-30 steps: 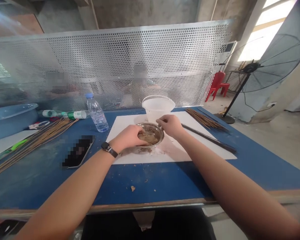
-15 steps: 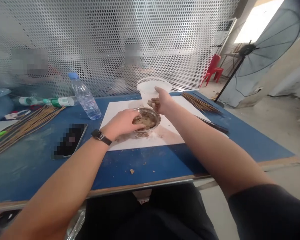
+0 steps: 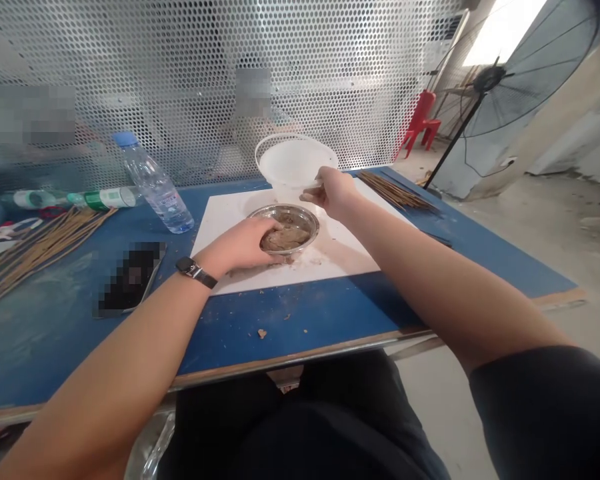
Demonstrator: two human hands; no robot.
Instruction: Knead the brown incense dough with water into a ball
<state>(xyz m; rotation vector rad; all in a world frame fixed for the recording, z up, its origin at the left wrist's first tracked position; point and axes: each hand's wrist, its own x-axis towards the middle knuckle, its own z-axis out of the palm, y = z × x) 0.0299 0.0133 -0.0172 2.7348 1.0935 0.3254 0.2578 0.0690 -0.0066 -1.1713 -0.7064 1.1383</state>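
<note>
A small metal bowl (image 3: 306, 223) with brown paste in it sits on a white sheet (image 3: 230, 213) on the blue table. My left hand (image 3: 243, 243), with a watch on the wrist, curls round the bowl's near-left rim and holds it. My right hand (image 3: 333, 192) reaches past the bowl and grips the near rim of a white plastic tub (image 3: 293, 162), which is tipped toward me.
A water bottle (image 3: 155, 185) stands left of the sheet, a phone (image 3: 130, 277) lies nearer me. Bundles of thin sticks lie at the left (image 3: 40, 247) and far right (image 3: 395, 190). A perforated metal screen (image 3: 205, 80) backs the table, with people behind it. A standing fan (image 3: 520, 60) is at the right.
My right hand left the metal bowl's rim, reached forward and took hold of the white tub, tilting it toward me. My left hand stayed on the bowl. The view dropped lower.
</note>
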